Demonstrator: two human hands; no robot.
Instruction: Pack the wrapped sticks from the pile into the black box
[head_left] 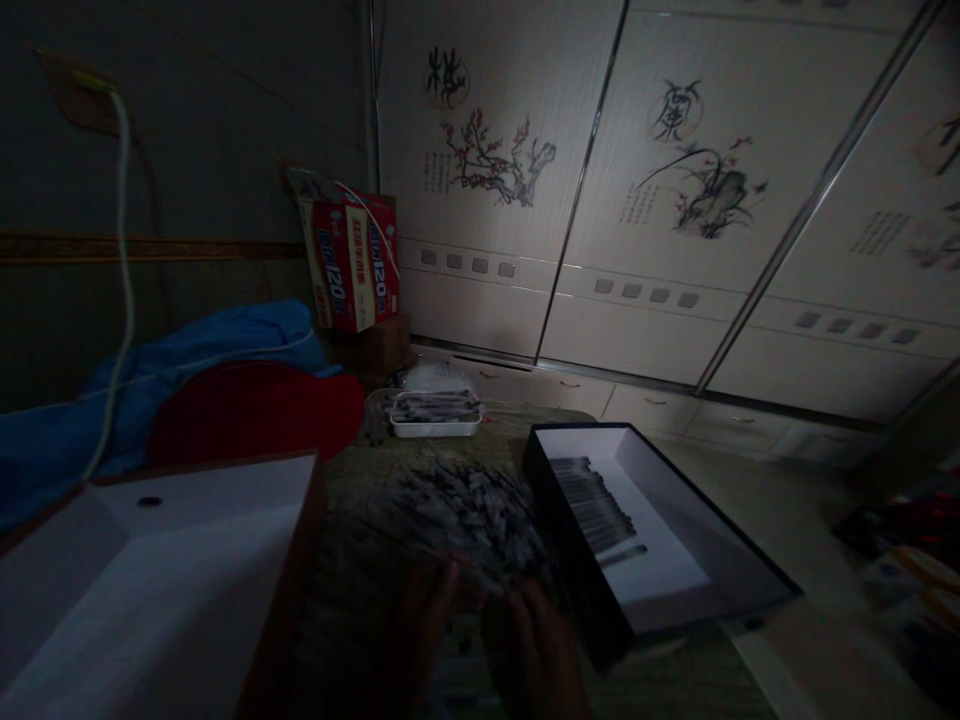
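Observation:
A large heap of thin pens or tubes (472,505) covers the middle of the table. At its near edge, my left hand (420,630) has its fingers bent, dim and blurred. Close beside it on the right, my right hand (536,640) touches the near side of the heap, fingers curled. Darkness and blur hide what either hand holds, if anything. Right of the heap, a dark-rimmed box (675,510) with a white inside holds a row of similar pens (592,500), and one lies apart from the row.
An open box (187,580) with a white inside stands at the left. Behind the heap sits a white tray (436,428) of pens. Red cloth (255,410) and blue cloth (225,340) lie back left, near a red carton (349,260). Sliding doors (487,130) stand behind.

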